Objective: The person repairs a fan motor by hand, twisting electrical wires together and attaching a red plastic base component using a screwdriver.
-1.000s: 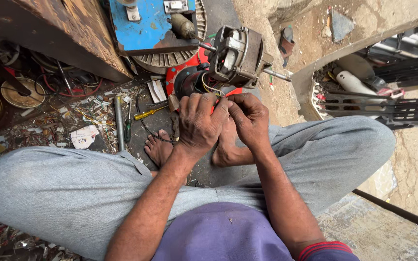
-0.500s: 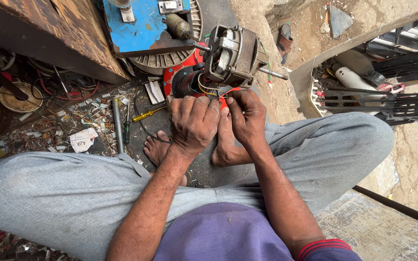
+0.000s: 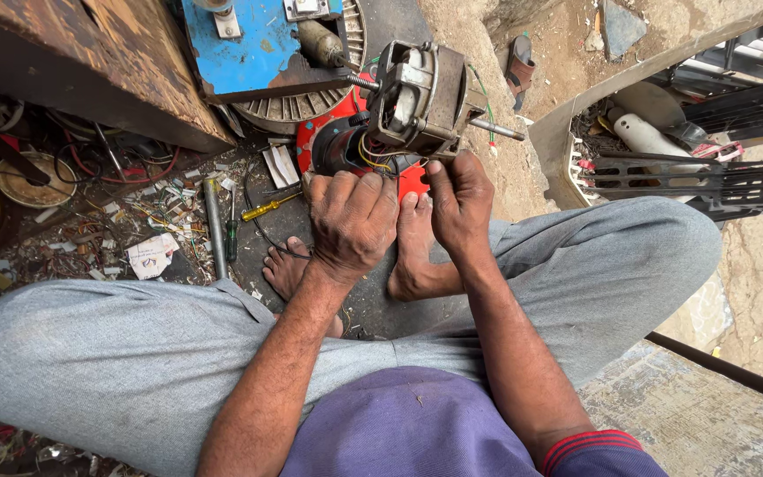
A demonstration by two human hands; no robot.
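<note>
The motor lies on its side on the ground just past the person's bare feet, over a red disc. Its long axis runs left to right with a slight downward tilt: the bare shaft sticks out to the right, and the dark round end points left. Yellow and red wires spill from its underside toward the hands.

The left hand comes in from below with the forearm angled up and right, knuckles upward, fingers curled down and bunched at the wires just under the motor; what exactly they pinch is hidden by the knuckles. The right hand rises beside it, wrist bent, fingers pressed together with the tips against the motor's lower edge; whether it pinches a wire cannot be told. The two hands sit just beside each other, not touching.

Left of the feet, on the ground, lie a yellow screwdriver, a green screwdriver and a grey rod. A blue plate rests behind the motor.
</note>
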